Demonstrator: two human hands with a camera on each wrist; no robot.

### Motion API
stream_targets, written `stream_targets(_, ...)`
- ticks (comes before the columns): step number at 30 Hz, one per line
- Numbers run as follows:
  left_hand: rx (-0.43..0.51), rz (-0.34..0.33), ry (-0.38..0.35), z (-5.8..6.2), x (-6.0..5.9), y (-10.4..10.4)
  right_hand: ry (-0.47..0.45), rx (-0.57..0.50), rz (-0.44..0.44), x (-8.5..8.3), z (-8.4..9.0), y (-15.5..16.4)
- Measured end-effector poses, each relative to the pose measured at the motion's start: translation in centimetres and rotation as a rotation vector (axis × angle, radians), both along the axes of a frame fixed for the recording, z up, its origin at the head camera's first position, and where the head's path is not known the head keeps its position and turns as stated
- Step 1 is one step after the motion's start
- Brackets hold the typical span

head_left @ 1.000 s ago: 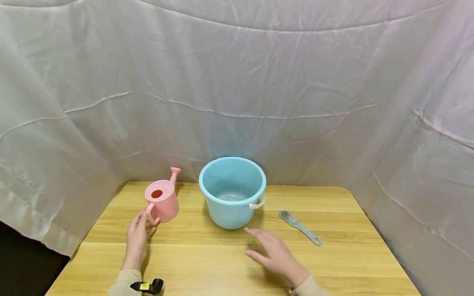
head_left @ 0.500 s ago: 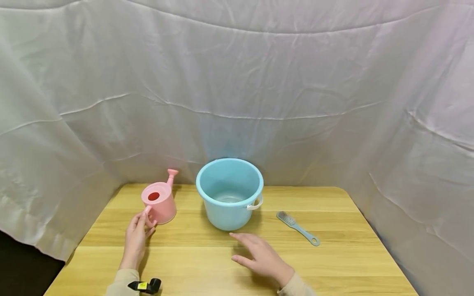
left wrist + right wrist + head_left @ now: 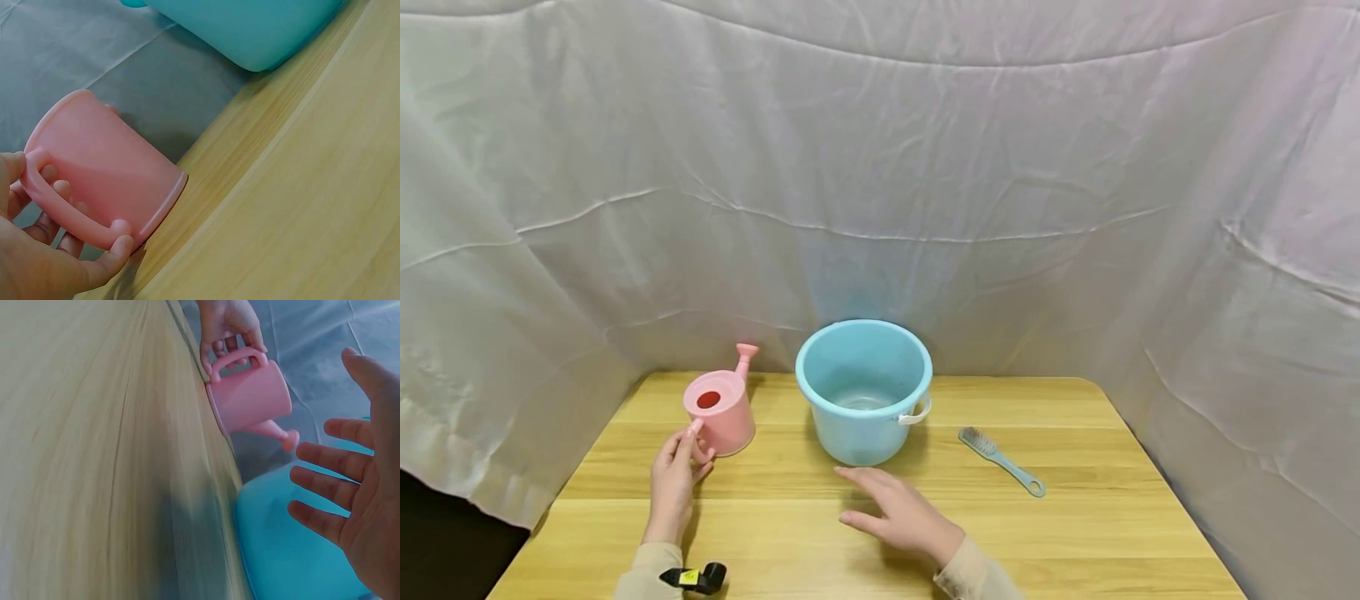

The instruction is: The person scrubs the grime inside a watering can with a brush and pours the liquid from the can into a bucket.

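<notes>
At the left of the table stands a pink watering can (image 3: 722,417), its spout toward the back and its handle (image 3: 69,209) toward the person. The left hand (image 3: 672,483) holds that handle, fingers curled through it and thumb along its lower end in the left wrist view. In front of a light blue bucket (image 3: 857,433), the right hand (image 3: 898,512) hovers above the table with spread, fairly straight fingers and nothing in it. The right wrist view shows this right hand (image 3: 369,469) with its palm and fingers apart from the watering can (image 3: 250,394).
A blue-grey brush (image 3: 1002,461) with a holed handle lies right of the bucket. The bucket's white handle (image 3: 916,414) hangs at its right side. Pale grey curtains (image 3: 880,167) enclose the back and sides of the wooden table (image 3: 1097,533).
The right hand has moved left across the front of the bucket, fingers still spread. The left hand stays on the watering can's handle; the view has shifted slightly.
</notes>
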State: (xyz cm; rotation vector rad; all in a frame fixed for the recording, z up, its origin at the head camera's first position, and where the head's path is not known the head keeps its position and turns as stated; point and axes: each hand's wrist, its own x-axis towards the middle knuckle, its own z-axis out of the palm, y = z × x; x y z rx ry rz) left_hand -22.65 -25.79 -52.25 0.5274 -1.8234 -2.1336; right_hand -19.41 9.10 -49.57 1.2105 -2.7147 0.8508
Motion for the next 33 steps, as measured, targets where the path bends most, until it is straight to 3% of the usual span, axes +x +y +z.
stream_targets(11, 0.03, -0.043, 0.013, 0.3, 1.0, -0.9, -0.25, -0.114, 0.041, -0.7, -0.1, -1.9)
stream_targets(26, 0.05, -0.304, 0.146, -0.2, 3.4, -3.6, -0.587, -0.388, 0.082, -1.9, -0.9, -5.4)
stream_targets(33, 0.023, -0.392, 0.175, -0.5, 4.5, -4.5, -0.754, -0.498, 0.042, -2.0, -0.9, -7.2)
